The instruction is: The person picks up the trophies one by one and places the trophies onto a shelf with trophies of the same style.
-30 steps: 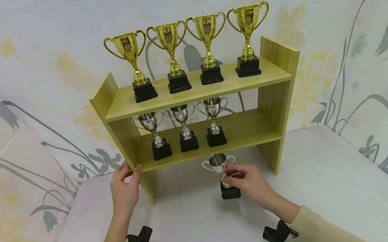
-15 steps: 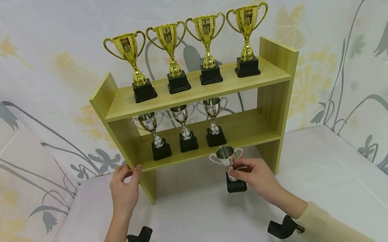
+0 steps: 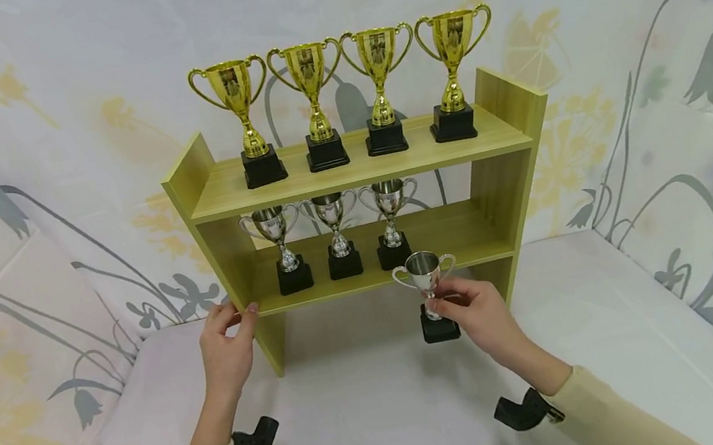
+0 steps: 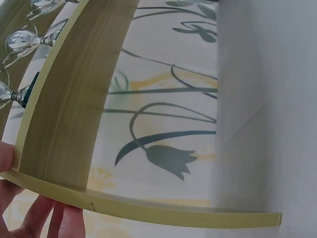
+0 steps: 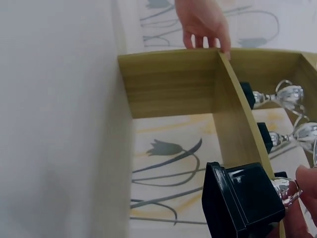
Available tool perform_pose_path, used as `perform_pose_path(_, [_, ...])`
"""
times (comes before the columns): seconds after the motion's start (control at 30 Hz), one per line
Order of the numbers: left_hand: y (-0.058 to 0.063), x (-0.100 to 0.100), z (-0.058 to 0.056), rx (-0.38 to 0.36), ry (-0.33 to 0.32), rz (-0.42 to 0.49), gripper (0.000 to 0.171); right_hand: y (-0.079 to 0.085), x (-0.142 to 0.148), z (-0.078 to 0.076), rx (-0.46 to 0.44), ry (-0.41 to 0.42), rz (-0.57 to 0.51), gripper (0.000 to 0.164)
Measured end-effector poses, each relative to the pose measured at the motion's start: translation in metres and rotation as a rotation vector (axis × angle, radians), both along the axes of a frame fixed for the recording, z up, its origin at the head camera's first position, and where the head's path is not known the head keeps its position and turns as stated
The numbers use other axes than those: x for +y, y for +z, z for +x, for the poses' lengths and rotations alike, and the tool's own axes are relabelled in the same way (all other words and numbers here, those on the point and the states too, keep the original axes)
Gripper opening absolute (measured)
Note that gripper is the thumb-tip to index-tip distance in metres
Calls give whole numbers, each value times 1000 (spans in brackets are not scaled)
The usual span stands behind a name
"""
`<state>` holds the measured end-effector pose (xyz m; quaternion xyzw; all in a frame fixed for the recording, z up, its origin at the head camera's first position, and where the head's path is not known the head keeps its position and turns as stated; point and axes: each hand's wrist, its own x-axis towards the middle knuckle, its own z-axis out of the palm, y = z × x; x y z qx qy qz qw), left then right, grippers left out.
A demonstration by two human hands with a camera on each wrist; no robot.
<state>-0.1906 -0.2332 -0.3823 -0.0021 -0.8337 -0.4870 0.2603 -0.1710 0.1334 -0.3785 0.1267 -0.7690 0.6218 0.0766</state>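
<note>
My right hand (image 3: 478, 312) pinches a small silver trophy cup (image 3: 423, 266) by its stem, upright and in front of the middle shelf's edge. Its black base (image 5: 242, 198) hangs in the air, large in the right wrist view. The wooden shelf unit (image 3: 365, 286) has its left side panel gripped by my left hand (image 3: 228, 347), thumb at the front edge and fingers on the outer side. In the left wrist view that panel (image 4: 163, 210) runs along the bottom. Several silver trophies (image 3: 333, 214) stand in a row on the middle shelf, left of the held one.
Several gold trophies (image 3: 377, 52) line the top shelf. Bare wood (image 3: 467, 233) shows on the middle shelf's right part. A white cloth (image 3: 370, 418) covers the table, and floral fabric (image 3: 73, 103) hangs behind and at both sides.
My right hand has lifted the silver trophy cup and moved it right and closer to the middle shelf. The left hand keeps its grip on the side panel.
</note>
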Motion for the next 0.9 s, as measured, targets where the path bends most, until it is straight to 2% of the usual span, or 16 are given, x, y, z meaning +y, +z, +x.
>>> perform_pose_path(0.27, [0,0,0,-1,-8,2,34,7,5,1,61,-34,19,20])
perform_pose_path(0.73, [0,-1,1,7,-4,-1,33,22,14,0,70,-98,26,24])
perform_pose_path(0.9, [-1,0,1,12,2,-7,33,26,15,-1,80,-116,-1,24])
